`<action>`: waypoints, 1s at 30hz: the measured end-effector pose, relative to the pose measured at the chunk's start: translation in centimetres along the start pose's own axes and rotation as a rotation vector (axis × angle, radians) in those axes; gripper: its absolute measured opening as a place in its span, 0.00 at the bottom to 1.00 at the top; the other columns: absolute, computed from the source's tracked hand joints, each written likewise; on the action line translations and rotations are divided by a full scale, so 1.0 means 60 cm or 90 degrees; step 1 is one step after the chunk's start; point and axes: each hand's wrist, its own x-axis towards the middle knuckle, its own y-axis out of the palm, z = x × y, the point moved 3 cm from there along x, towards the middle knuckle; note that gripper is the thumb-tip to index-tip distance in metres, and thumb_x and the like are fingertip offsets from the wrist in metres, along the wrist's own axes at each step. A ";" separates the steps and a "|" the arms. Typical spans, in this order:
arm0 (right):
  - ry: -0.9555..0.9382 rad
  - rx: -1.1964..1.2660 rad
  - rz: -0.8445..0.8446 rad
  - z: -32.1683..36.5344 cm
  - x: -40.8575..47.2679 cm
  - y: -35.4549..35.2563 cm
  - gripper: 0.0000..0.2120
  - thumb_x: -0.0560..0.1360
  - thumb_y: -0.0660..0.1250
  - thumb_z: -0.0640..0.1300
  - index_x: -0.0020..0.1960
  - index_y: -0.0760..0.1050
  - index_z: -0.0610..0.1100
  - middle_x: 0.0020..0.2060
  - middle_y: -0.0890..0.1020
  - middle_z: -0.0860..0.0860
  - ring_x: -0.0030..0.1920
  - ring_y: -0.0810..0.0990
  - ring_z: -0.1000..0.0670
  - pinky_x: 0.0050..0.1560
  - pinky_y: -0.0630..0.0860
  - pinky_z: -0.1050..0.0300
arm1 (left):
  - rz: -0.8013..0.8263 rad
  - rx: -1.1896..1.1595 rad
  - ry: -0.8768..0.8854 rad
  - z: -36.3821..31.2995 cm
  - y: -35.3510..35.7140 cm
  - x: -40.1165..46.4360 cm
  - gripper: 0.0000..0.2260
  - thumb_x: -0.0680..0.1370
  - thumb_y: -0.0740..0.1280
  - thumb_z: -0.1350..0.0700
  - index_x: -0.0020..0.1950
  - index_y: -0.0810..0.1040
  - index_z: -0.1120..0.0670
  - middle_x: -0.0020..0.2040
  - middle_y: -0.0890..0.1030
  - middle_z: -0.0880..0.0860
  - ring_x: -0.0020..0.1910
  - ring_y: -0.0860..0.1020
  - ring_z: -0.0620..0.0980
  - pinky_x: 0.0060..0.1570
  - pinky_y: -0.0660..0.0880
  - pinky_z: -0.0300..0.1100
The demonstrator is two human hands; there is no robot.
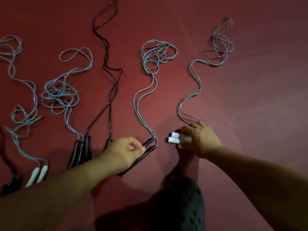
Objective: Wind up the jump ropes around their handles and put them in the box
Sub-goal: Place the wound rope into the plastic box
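Several jump ropes lie stretched out on a dark red floor. My left hand [128, 151] is closed around a pair of black handles [146, 151] whose grey-blue cord [145, 95] runs away to a loose coil [158, 52]. My right hand [198, 139] lies over a pair of white handles [174, 138], fingers curled on them; their grey cord [191, 90] snakes to a far tangle [222, 39]. No box is in view.
To the left lie a black-corded rope [108, 67] with black handles [86, 149], a tangled grey rope [60, 95] and another grey rope with white handles [38, 175]. A black perforated shoe [185, 204] stands at the bottom middle. Bare red floor [266, 80] extends to the right.
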 end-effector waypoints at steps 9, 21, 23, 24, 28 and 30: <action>0.004 0.195 -0.032 0.042 -0.039 0.032 0.11 0.74 0.71 0.51 0.51 0.80 0.44 0.42 0.80 0.46 0.47 0.78 0.42 0.46 0.67 0.53 | -0.030 -0.023 -0.060 0.006 -0.003 -0.015 0.04 0.77 0.70 0.52 0.44 0.81 0.50 0.40 0.83 0.50 0.38 0.78 0.48 0.39 0.72 0.39; 0.156 0.849 0.163 0.200 -0.127 -0.151 0.12 0.80 0.64 0.47 0.41 0.74 0.41 0.31 0.76 0.47 0.33 0.75 0.48 0.33 0.72 0.57 | 0.043 -0.127 0.085 -0.092 -0.041 -0.144 0.05 0.80 0.66 0.54 0.44 0.79 0.51 0.39 0.82 0.51 0.32 0.76 0.41 0.33 0.71 0.31; 0.136 0.904 0.169 0.234 -0.135 -0.200 0.11 0.80 0.63 0.46 0.43 0.74 0.40 0.31 0.76 0.45 0.34 0.74 0.46 0.32 0.71 0.57 | 0.030 -0.111 0.112 -0.104 -0.071 -0.180 0.06 0.80 0.66 0.55 0.45 0.79 0.53 0.39 0.81 0.56 0.33 0.76 0.44 0.33 0.71 0.35; 0.125 0.917 0.171 0.253 -0.138 -0.228 0.11 0.81 0.62 0.46 0.42 0.74 0.40 0.31 0.77 0.45 0.34 0.74 0.45 0.32 0.71 0.56 | 0.015 -0.107 0.126 -0.111 -0.091 -0.200 0.06 0.80 0.66 0.55 0.45 0.79 0.55 0.40 0.80 0.60 0.33 0.76 0.44 0.32 0.70 0.36; 0.043 0.914 0.167 0.335 -0.153 -0.340 0.12 0.81 0.62 0.48 0.45 0.74 0.40 0.34 0.77 0.41 0.36 0.74 0.42 0.39 0.71 0.49 | -0.043 -0.117 0.193 -0.140 -0.172 -0.297 0.05 0.80 0.66 0.55 0.47 0.78 0.56 0.40 0.80 0.57 0.33 0.76 0.42 0.31 0.70 0.30; 0.011 0.916 0.153 0.384 -0.171 -0.398 0.12 0.80 0.62 0.48 0.44 0.74 0.40 0.34 0.78 0.41 0.36 0.75 0.42 0.46 0.72 0.42 | -0.073 -0.122 0.219 -0.147 -0.209 -0.354 0.05 0.80 0.66 0.55 0.48 0.79 0.55 0.39 0.80 0.54 0.33 0.76 0.42 0.34 0.71 0.31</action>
